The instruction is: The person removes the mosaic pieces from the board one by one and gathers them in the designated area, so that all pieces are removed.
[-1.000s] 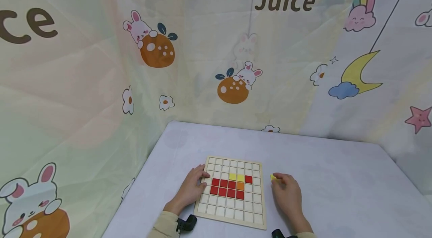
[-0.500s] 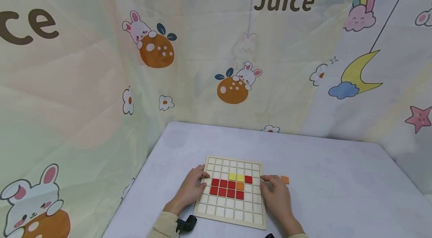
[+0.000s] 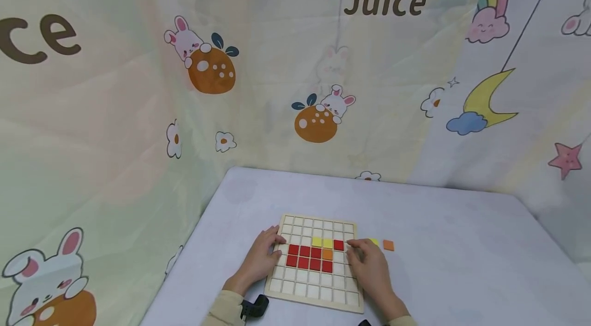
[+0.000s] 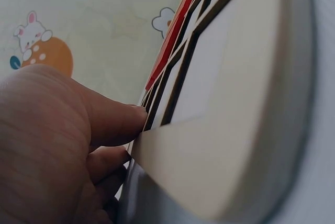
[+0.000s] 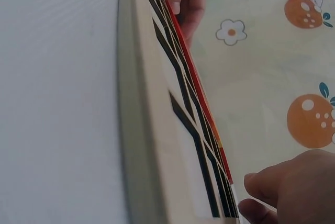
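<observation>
My left hand grips the left edge of the pale wooden gridded board, which lies between my hands. At the opposite edge, my right hand keeps thumb and forefinger close together; whether they pinch anything, I cannot tell. Just left of those fingertips sits a square red tile; beyond my right knuckles lie square yellow and orange tiles.

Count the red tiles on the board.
8 in the head view: one red tile by the right hand, three tiles in the row below, four tiles in the next. The hand may hide more.
</observation>
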A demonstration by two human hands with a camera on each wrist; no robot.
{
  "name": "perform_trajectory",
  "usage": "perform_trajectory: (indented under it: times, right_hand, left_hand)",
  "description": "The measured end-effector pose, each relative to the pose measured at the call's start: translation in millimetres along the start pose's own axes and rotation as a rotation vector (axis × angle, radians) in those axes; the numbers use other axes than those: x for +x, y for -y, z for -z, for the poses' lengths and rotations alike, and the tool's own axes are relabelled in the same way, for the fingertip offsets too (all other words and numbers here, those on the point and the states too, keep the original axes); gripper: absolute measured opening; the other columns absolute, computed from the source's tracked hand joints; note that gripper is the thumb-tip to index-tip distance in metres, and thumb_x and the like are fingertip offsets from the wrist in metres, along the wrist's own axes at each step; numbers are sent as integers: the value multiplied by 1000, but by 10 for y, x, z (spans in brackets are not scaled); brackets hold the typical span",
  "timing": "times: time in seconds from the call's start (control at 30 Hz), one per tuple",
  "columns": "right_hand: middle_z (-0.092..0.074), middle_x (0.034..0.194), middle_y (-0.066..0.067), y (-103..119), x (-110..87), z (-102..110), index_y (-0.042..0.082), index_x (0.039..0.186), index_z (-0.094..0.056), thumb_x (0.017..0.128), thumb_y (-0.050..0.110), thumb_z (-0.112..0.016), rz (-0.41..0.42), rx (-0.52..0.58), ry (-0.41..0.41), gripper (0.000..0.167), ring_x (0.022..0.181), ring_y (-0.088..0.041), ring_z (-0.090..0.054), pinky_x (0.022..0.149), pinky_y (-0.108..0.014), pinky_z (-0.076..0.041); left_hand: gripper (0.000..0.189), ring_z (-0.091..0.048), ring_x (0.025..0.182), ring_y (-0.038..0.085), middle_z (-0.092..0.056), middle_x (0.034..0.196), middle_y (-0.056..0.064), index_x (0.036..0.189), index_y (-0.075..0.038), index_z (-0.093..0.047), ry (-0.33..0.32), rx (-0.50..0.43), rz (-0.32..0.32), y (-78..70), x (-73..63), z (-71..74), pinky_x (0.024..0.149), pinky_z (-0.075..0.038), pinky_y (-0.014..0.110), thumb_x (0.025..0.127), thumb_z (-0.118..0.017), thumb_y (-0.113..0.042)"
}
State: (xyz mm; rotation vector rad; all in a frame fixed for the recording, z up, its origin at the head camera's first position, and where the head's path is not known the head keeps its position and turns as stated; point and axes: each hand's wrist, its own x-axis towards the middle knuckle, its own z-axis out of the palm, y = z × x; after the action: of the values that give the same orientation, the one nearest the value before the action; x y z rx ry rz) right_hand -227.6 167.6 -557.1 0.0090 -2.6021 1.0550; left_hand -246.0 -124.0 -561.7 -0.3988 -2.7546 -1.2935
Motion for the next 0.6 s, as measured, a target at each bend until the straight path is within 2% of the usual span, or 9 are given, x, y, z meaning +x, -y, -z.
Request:
perform_trajectory:
  times: [0.13,0.2,0.43,0.6]
  right_hand:
    - [-64,95,2,23,26,-15,12,106,-73,84,13,-74,-26,-18,27,21,77,-13,-49,63,-25,-43]
    - [-64,94,3,42,37,-23,12,106,-73,85,14,-74,-37,-35,29,21,75,-12,-46,61,-23,-40]
    - [-65,96,2,164,60,-74,11,107,-73,83,16,-77,-14,-52,53,25,84,-13,-56,73,-31,-52]
    - [-60,93,2,209,76,-124,10,110,-72,81,19,-80,8,-82,77,31,82,-12,-53,73,-31,-52]
  left_hand:
    - [20,-30,143,34,-41,151,17,105,-13,-63,-10,9,-5,1,7,-13,121,-18,50,89,-62,-1]
    - [20,-30,143,34,-41,150,17,105,-13,-63,-13,11,-9,-7,10,-17,121,-18,50,89,-62,-1]
    - [20,-30,143,35,-41,150,18,105,-12,-64,-13,0,-7,-23,-2,-7,121,-18,51,89,-62,0]
    - [20,-31,143,36,-41,150,17,105,-13,-64,-11,6,-14,-11,1,-9,120,-19,52,89,-62,0]
